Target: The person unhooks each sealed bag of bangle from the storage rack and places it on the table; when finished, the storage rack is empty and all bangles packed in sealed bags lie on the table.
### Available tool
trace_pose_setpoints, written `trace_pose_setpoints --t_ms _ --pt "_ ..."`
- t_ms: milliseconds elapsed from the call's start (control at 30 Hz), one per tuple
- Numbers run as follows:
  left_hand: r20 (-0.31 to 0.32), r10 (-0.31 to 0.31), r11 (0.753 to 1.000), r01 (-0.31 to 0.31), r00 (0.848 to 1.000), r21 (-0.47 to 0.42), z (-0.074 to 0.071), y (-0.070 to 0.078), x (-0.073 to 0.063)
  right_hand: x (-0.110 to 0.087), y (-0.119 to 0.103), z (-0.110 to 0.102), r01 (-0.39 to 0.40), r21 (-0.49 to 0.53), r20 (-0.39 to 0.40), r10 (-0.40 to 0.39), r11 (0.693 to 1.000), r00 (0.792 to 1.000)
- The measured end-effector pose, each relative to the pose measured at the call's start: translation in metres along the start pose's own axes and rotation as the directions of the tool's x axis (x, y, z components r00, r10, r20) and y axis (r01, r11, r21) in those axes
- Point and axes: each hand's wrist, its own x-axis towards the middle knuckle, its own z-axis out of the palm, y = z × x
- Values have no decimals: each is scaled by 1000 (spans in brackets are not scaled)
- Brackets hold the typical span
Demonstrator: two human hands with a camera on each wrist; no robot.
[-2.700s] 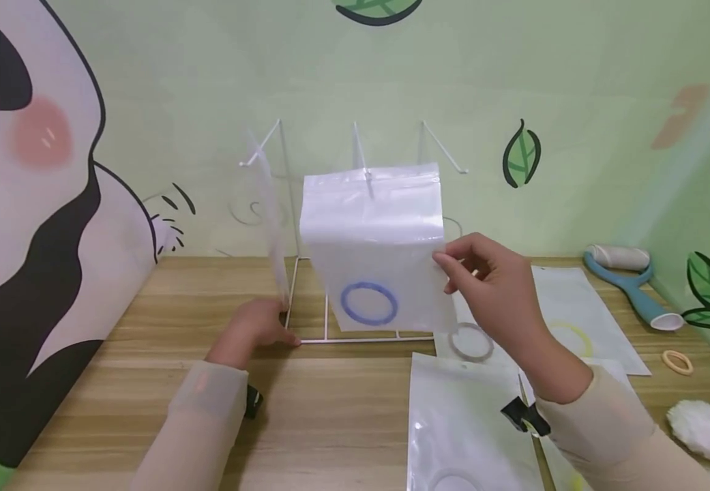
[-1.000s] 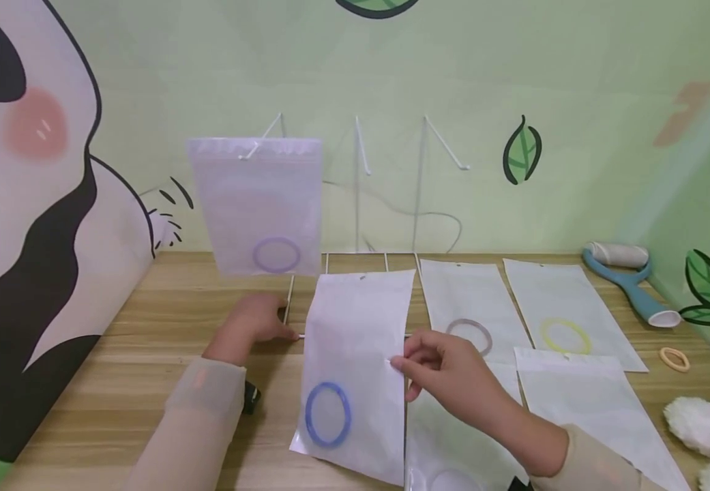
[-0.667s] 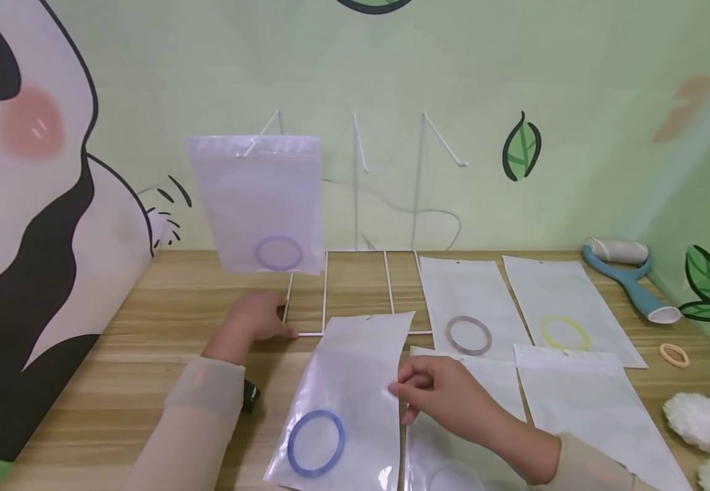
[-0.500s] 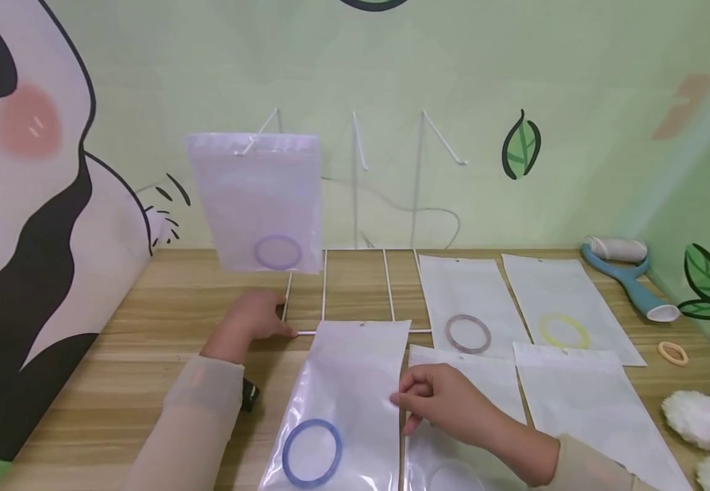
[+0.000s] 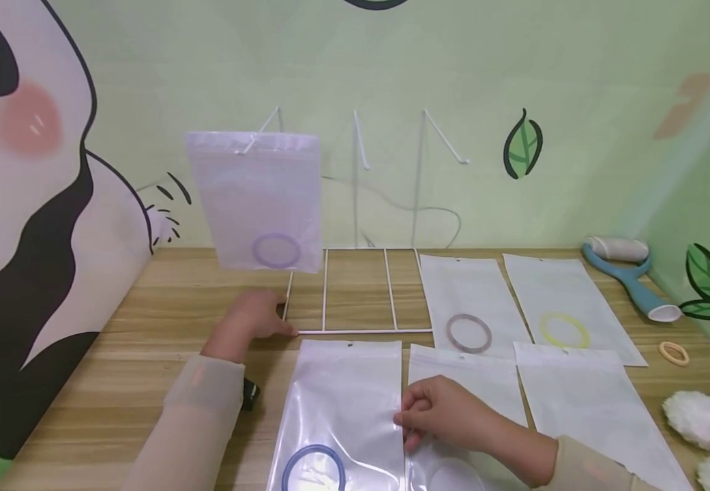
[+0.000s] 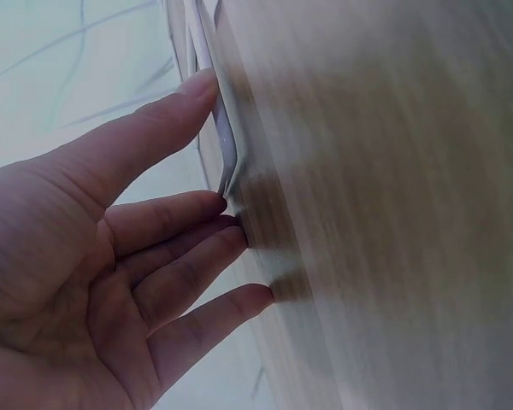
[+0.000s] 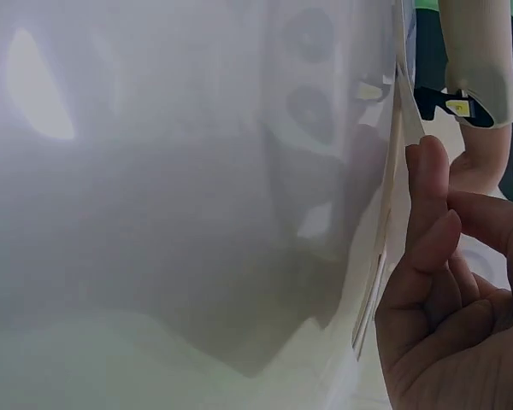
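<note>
At the front lies a white zip bag (image 5: 348, 382) with a clear front and a blue ring (image 5: 313, 448) inside. My right hand (image 5: 447, 416) pinches this bag's right edge between thumb and forefinger. A white wire rack (image 5: 361, 332) with three upright hooks stands against the wall. My left hand (image 5: 256, 317) holds the front left corner of its base; in the left wrist view, thumb (image 6: 167, 124) and fingertips meet the wire there. From the rack's left hook hangs another zip bag (image 5: 256, 184) with a purple ring (image 5: 276, 265). The middle and right hooks carry nothing.
Several more bags lie at right, one with a brownish ring (image 5: 449, 333), another with a yellow ring (image 5: 542, 329). Beyond them are a blue-handled roller (image 5: 633, 283), a small tan ring (image 5: 674, 362) and white fluffy pieces (image 5: 704, 423). A panda-painted wall (image 5: 41, 204) borders the left.
The blue-ring bag has come off the middle hook, moved toward me and been laid flat on the table, the right hand with it. The hanging bag has swung to face me. Left hand stays.
</note>
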Motion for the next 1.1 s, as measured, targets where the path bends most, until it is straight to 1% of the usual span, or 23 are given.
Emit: trace_pose_setpoints --t_ms 100,267,400,467,567,600,667,733,800,867,900,933,967,1000,1033,1067,1100 --pt "1 0 1000 0 1000 -6 -1 0 1 0 1 0 -5 0 -10 5 1000 1000" --pt "2 -3 1000 3 1000 -13 -1 1 1 2 1 -2 5 -19 -55 -6 1000 998" --pt "2 -1 1000 1 1000 -9 -1 1 1 3 2 -6 5 -28 -46 -6 1000 999" --pt "3 1 1000 -1 1000 -2 -1 2 0 3 2 -8 2 -55 -34 -4 999 999" --pt "4 1 1000 -1 1000 1 -1 3 -1 5 2 -14 7 -162 -55 -16 987 998" --pt "3 0 1000 0 1000 0 -2 3 -1 7 2 -17 10 -216 -79 -28 976 996" --pt "2 -5 1000 5 1000 -9 -2 3 -1 13 1 -24 0 -329 -151 -52 944 987" --pt "2 -6 1000 6 1000 -16 -2 3 -1 21 1 -32 -21 -437 -223 -86 899 971" --pt "4 -8 1000 8 1000 -22 -2 3 -1 30 0 -41 -52 -538 -282 -122 841 952" --pt "3 -8 1000 8 1000 -22 -2 2 0 41 0 -48 -77 -628 -314 -161 775 936" --pt "2 -8 1000 8 1000 -23 -2 1 0 46 1 -52 -91 -667 -320 -173 740 932" --pt "1 -7 1000 7 1000 -24 -1 0 1 51 1 -55 -97 -693 -318 -182 714 930" --pt "0 -10 1000 10 1000 -26 -1 0 1 56 2 -58 -90 -711 -308 -194 697 932" --pt "-2 -11 1000 11 1000 -26 0 -1 2 61 2 -60 -81 -721 -296 -200 688 934" --pt "-4 -12 999 12 1000 -29 1 -2 2 66 3 -62 -68 -719 -282 -201 692 938" --pt "-5 -13 999 13 1000 -30 2 -2 2 70 3 -63 -50 -712 -263 -199 700 944" --pt "-5 -15 999 14 1000 -33 3 -3 2 74 4 -63 -32 -698 -244 -195 715 950"
